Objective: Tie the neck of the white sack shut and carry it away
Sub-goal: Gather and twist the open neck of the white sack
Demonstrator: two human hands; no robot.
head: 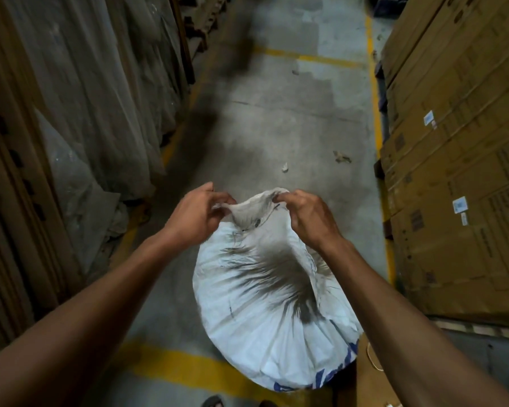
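Concrete aisle floor [291,118], grey and patchy, marked with yellow painted lines [376,118] along its right edge and across the near end. Right side: tall stack of brown cardboard cartons [459,160] with small white labels. Left side: upright goods wrapped in dusty plastic sheeting [80,92], standing beside ribbed cardboard.

White sack [265,312] stands on the floor mid-aisle, full and rounded, right in front of the person. Blue lettering near its lower edge, dark smudges fanning down from the gathered top. A flat piece of cardboard lies just beside its lower right.

Sack neck [254,208] is bunched and pulled up into a narrow twist, stretched sideways between both hands.

Left hand [199,214] pinches the left end of the neck, fingers curled, thumb on the cloth. Right hand [306,214] grips the right end, fingertips bent over the fabric. Both forearms bare.

Small paper scraps [342,156] lie on the floor beyond the sack.
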